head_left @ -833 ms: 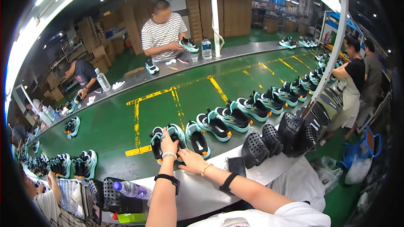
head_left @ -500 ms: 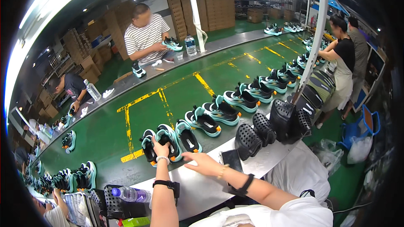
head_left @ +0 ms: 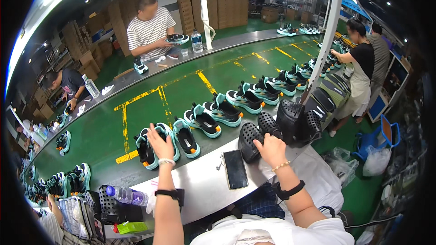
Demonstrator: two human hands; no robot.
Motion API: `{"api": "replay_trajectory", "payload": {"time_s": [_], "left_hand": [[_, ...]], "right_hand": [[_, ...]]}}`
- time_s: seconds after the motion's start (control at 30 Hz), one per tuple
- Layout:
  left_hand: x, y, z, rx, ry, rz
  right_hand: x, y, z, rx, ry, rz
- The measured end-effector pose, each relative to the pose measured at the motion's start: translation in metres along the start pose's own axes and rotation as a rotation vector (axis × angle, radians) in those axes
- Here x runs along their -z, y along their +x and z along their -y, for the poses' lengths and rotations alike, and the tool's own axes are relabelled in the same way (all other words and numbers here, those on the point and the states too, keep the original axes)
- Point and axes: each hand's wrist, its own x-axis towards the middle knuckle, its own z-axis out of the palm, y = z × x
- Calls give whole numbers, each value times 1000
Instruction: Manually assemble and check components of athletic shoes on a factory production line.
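My left hand has its fingers stretched out above two black and turquoise sneakers, hiding part of them. The left sneaker of the two shows beside my wrist. Just right of them, another matching sneaker lies with its heel toward me. My right hand is in front of the black perforated clogs, its thumb apart and the other fingers bent away from view. Whether it touches a clog or holds anything is hidden. A dark phone lies on the metal ledge between my arms.
Several sneakers line the green belt toward the far right. A purple-capped bottle lies on its side at left. A white post rises beyond the clogs. Across the belt, a person in a striped shirt holds a sneaker.
My left hand has lifted off the sneakers and spread its fingers. My right hand has swung right from beside the sneakers to the black clogs. The whole view has shifted slightly.
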Motion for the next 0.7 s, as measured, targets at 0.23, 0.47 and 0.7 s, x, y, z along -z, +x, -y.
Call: {"api": "replay_trajectory", "payload": {"time_s": [0.23,0.47,0.7], "left_hand": [[-25,-74,-64,89,-161,313],[-56,-75,-49,207,-41,246],[-42,-48,-56,433,-434,474]], "right_hand": [[0,-2,-17,-15,41,-39],[68,15,18,163,241,-52],[12,80,101,503,341,284]]}}
